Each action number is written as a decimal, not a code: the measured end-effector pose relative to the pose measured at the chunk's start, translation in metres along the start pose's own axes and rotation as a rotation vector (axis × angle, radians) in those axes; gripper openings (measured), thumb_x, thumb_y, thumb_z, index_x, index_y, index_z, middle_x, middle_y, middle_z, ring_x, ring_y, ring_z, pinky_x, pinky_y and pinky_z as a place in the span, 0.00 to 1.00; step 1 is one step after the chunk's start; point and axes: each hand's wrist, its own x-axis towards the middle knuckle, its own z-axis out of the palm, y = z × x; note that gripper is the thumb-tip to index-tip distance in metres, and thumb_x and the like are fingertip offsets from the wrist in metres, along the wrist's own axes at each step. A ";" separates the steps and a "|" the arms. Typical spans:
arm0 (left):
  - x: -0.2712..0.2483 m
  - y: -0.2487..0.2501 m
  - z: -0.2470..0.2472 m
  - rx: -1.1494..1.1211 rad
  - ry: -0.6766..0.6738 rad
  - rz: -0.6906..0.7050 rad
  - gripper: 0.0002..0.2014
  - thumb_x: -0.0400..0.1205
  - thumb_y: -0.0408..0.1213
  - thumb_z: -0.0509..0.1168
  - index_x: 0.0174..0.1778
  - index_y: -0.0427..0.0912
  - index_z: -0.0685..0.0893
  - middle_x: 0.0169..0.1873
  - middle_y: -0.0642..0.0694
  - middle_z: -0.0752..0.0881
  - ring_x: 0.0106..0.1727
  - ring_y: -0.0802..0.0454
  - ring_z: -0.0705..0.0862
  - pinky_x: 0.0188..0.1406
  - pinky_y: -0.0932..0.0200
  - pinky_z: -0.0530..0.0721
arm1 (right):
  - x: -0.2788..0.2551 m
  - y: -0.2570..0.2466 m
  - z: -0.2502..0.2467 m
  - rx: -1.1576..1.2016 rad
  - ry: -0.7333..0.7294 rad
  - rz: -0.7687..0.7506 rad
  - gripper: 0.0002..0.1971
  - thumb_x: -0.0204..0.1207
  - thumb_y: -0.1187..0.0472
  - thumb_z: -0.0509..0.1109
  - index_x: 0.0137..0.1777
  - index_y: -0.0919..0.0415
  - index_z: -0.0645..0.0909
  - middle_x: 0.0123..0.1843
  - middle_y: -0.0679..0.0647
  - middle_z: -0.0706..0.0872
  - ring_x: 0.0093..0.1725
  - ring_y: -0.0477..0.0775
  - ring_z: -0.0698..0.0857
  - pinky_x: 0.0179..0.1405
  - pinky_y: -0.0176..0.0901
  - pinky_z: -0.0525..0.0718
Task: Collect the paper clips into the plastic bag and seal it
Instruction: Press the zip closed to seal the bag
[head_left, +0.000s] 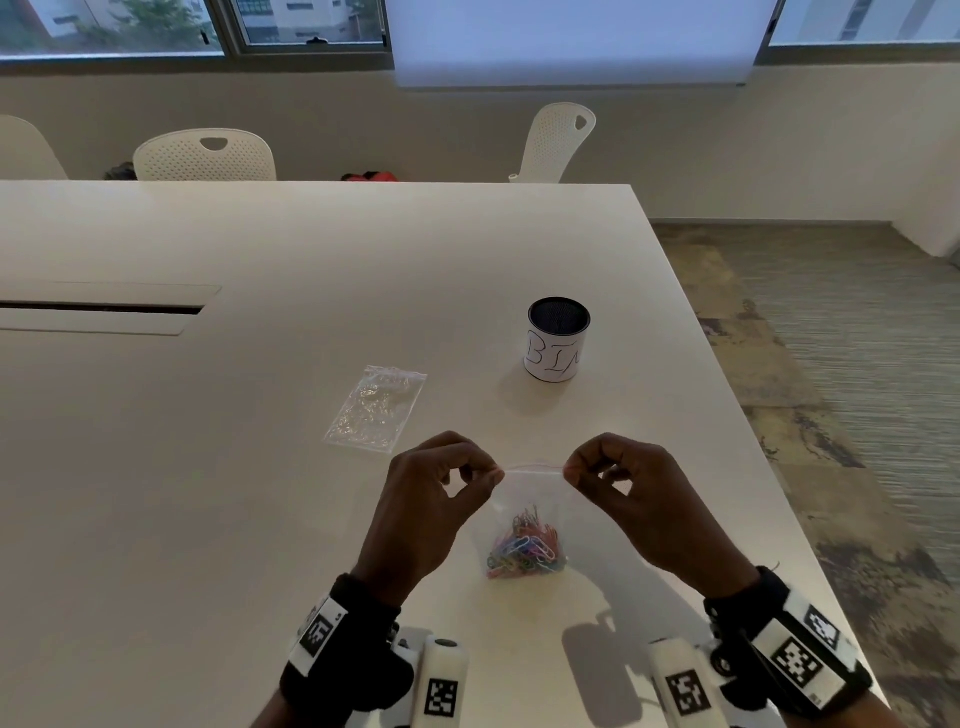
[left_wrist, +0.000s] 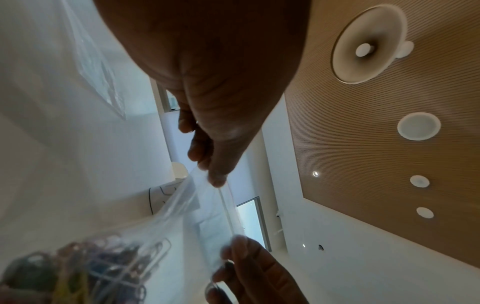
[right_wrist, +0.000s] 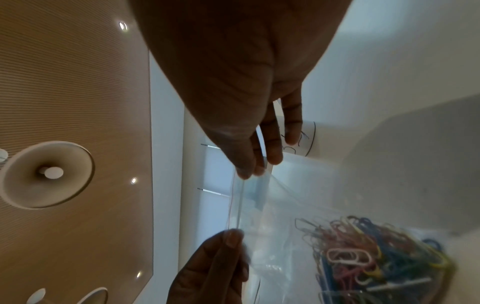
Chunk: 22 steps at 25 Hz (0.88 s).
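Note:
A clear plastic bag (head_left: 530, 493) hangs upright above the white table (head_left: 260, 415) in front of me. Several coloured paper clips (head_left: 525, 545) lie bunched in its bottom, also seen as the paper clips (right_wrist: 376, 257) in the right wrist view and the paper clips (left_wrist: 85, 267) in the left wrist view. My left hand (head_left: 493, 475) pinches the left end of the bag's zip strip (head_left: 534, 467). My right hand (head_left: 570, 474) pinches the right end. The zip strip (right_wrist: 237, 205) runs taut between the two pinches.
A second clear bag (head_left: 375, 410) lies flat on the table beyond my left hand. A black mesh cup (head_left: 557, 340) with a white handwritten label stands further back right. The table's right edge runs close to my right arm. White chairs (head_left: 205, 156) stand behind the table.

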 end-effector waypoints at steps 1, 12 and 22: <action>0.001 0.000 -0.002 -0.006 0.006 0.005 0.03 0.80 0.36 0.80 0.42 0.49 0.95 0.38 0.60 0.90 0.41 0.58 0.86 0.40 0.67 0.79 | 0.001 -0.001 -0.003 0.036 -0.001 0.010 0.03 0.81 0.59 0.77 0.46 0.54 0.90 0.44 0.42 0.93 0.46 0.46 0.90 0.52 0.38 0.88; 0.010 0.025 -0.016 0.088 -0.088 0.178 0.01 0.83 0.35 0.76 0.46 0.45 0.93 0.43 0.58 0.89 0.45 0.58 0.85 0.47 0.78 0.74 | 0.019 0.006 0.000 0.205 -0.420 0.104 0.39 0.69 0.59 0.87 0.79 0.46 0.73 0.71 0.43 0.86 0.69 0.43 0.87 0.69 0.45 0.88; 0.020 0.019 -0.052 0.053 0.320 -0.030 0.10 0.82 0.43 0.78 0.58 0.54 0.93 0.49 0.60 0.94 0.47 0.61 0.91 0.47 0.65 0.87 | 0.060 0.004 0.055 0.329 -0.270 0.178 0.14 0.75 0.63 0.82 0.57 0.67 0.87 0.52 0.65 0.94 0.49 0.62 0.93 0.52 0.53 0.91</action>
